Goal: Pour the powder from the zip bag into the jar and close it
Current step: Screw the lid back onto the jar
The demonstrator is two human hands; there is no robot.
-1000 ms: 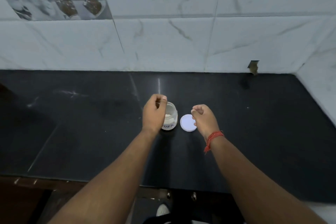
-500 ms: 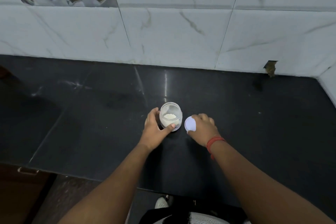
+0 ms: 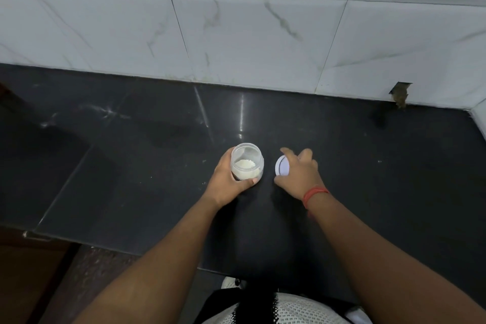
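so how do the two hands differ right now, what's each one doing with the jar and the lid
The left hand wraps round the side of the jar, which stands upright and open with white powder inside; the right hand lies over the white lid, fingers spread across it. The right wrist carries a red thread band; the left wrist is bare. Both hands are over the black counter, side by side, and the lid is not yet on the jar.

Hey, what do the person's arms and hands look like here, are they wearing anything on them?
Both forearms are bare, with no sleeves in view. The left hand has no ring, watch or band showing. The right hand has a red thread band tied round the wrist, wound in a few strands. No gloves on either hand.
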